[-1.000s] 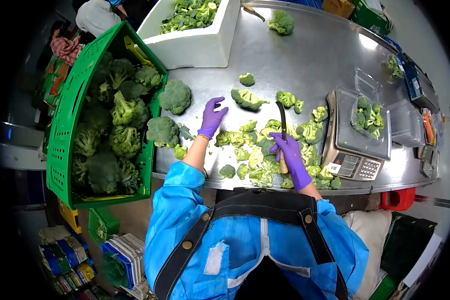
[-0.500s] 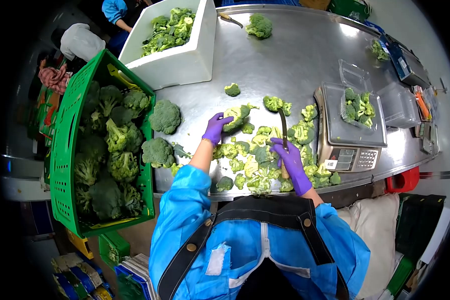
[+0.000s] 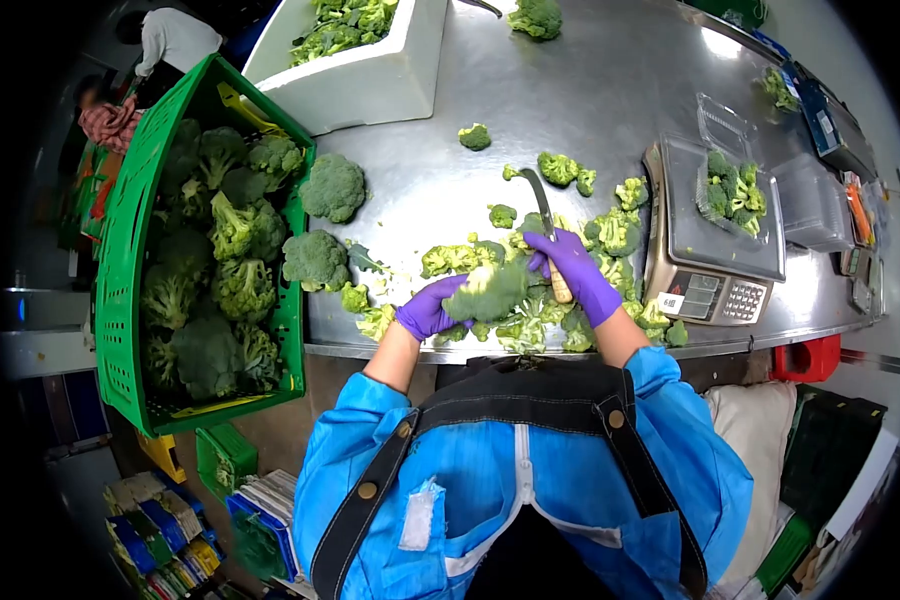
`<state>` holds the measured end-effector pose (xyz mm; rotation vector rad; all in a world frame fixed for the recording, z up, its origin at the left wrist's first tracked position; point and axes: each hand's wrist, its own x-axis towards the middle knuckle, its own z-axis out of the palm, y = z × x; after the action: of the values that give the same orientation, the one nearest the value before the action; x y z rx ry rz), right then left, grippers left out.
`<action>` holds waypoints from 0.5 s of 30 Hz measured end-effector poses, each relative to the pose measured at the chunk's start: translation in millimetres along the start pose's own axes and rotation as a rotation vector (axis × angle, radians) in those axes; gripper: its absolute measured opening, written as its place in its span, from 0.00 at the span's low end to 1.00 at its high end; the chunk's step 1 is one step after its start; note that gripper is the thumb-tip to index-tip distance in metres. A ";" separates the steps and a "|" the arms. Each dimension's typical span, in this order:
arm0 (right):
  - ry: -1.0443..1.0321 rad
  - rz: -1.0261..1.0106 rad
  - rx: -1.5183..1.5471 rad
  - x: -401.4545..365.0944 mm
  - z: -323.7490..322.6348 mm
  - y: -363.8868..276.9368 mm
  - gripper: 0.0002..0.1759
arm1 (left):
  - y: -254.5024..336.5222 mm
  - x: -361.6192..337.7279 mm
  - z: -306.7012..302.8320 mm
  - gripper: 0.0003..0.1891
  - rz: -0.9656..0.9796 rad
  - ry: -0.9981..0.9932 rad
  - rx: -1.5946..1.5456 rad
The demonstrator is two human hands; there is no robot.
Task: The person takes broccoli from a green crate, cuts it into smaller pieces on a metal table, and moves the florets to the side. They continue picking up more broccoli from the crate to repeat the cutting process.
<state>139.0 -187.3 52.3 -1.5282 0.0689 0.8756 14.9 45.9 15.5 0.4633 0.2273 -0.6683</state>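
My left hand [image 3: 433, 308], in a purple glove, is closed around a broccoli head [image 3: 490, 291] just above the table's near edge. My right hand [image 3: 575, 268], also gloved, grips a curved knife [image 3: 541, 198] by its wooden handle, the blade pointing away from me. A small floret [image 3: 511, 172] lies by the knife's tip. Cut broccoli florets [image 3: 611, 233] are spread on the metal table around both hands. Two whole broccoli heads [image 3: 332, 188] sit to the left, beside the green crate.
A green crate [image 3: 130, 330] full of broccoli stands at left. Behind it is a white foam box [image 3: 390, 95] of broccoli pieces. At right, a scale [image 3: 710, 290] bears an open clear tray of florets [image 3: 738, 195]. Clear containers [image 3: 812, 205] stand beyond. Two people are at upper left.
My left hand has come nearer my body and turned the broccoli head. My right hand has moved up and left with the knife, closer to it. The view has shifted.
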 end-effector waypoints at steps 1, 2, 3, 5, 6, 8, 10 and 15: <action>-0.005 0.001 -0.002 -8.4 4.1 -1.6 0.19 | -2.1 1.4 14.5 0.25 0.046 0.179 -0.057; 0.008 -0.061 0.043 -21.3 10.0 -6.6 0.21 | -3.9 3.1 28.9 0.24 0.089 0.358 -0.114; 0.024 -0.125 0.088 -29.4 15.1 -8.9 0.23 | -8.4 7.1 -1.5 0.24 0.112 0.206 -0.090; -0.064 -0.207 -0.003 -35.8 23.5 -4.9 0.25 | -10.3 11.3 7.5 0.24 0.061 0.228 -0.098; -0.149 -0.285 -0.091 -38.2 25.7 -2.5 0.27 | -12.4 13.2 10.8 0.24 0.005 0.252 -0.108; -0.178 -0.265 -0.191 -32.9 23.9 -3.2 0.25 | -13.6 13.1 0.1 0.24 -0.069 -0.021 -0.089; -0.099 -0.043 -0.011 -29.9 22.1 -7.0 0.21 | -18.4 10.4 4.0 0.24 -0.019 0.196 -0.080; -0.061 0.141 0.066 -16.9 26.2 10.3 0.15 | -24.3 2.3 -11.6 0.24 -0.031 0.112 -0.125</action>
<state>109.3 -173.9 55.8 -1.4470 0.1613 1.0224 0.4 33.5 -3.7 0.3783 0.3800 -0.6548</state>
